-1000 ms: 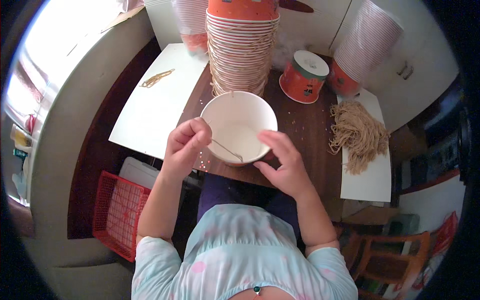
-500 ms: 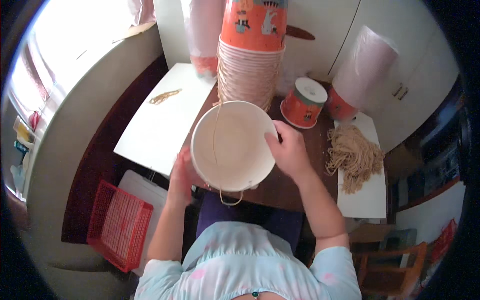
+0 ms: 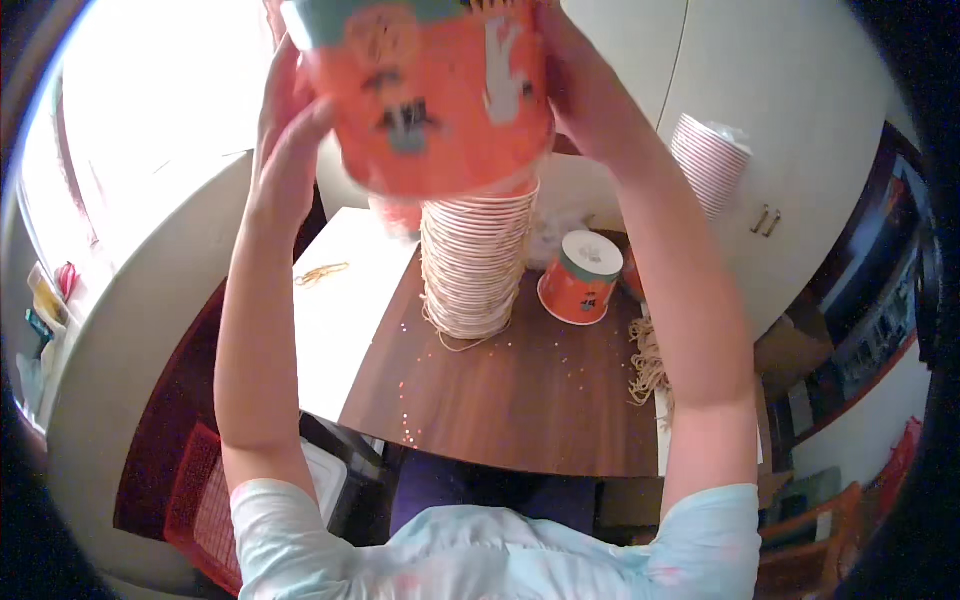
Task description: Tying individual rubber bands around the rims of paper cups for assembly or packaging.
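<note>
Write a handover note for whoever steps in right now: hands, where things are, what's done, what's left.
Left hand and right hand: both raised, gripping the orange paper bowl by its sides, just above the tall bowl stack on the brown table.
Done: bowl is lifted over the stack.
Left: it is not yet seated on the stack.
Nearby: one upside-down orange bowl right of the stack, a pile of rubber bands at the table's right edge.

Matt paper cup (image 3: 430, 95); smooth wooden table (image 3: 520, 400)

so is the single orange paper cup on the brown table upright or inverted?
Inverted: orange paper cup stands wide rim down, its white base facing up.
</note>
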